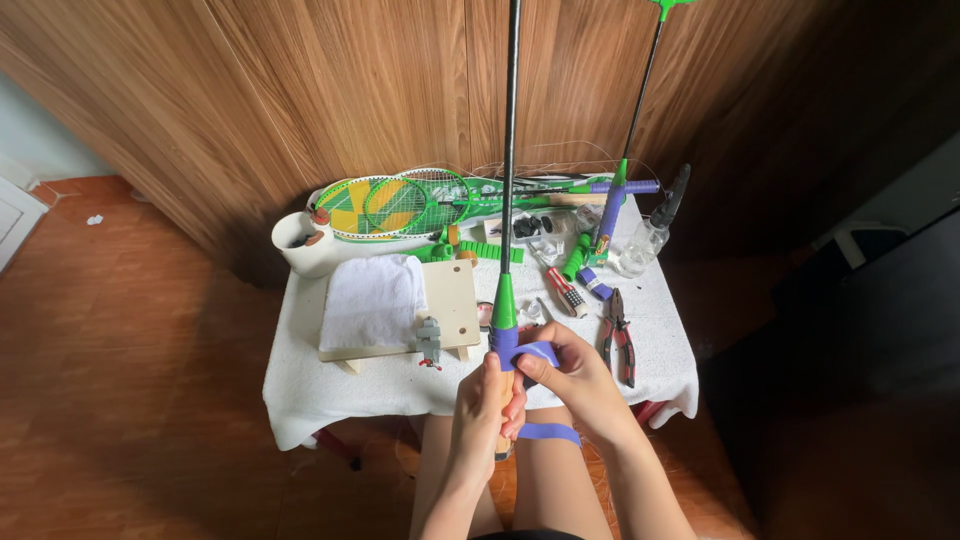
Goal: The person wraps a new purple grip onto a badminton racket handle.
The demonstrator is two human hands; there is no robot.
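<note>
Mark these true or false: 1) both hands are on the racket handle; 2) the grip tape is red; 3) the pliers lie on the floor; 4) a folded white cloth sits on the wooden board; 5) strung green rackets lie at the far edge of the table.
1) True. The left hand grips the racket handle low down, and the right hand presses the tape against it.
2) False. The grip tape is purple.
3) False. The pliers lie on the white-covered table, right of the handle.
4) True. The white cloth rests on the wooden board.
5) True. The green rackets lie at the far edge by the wood wall.
</note>
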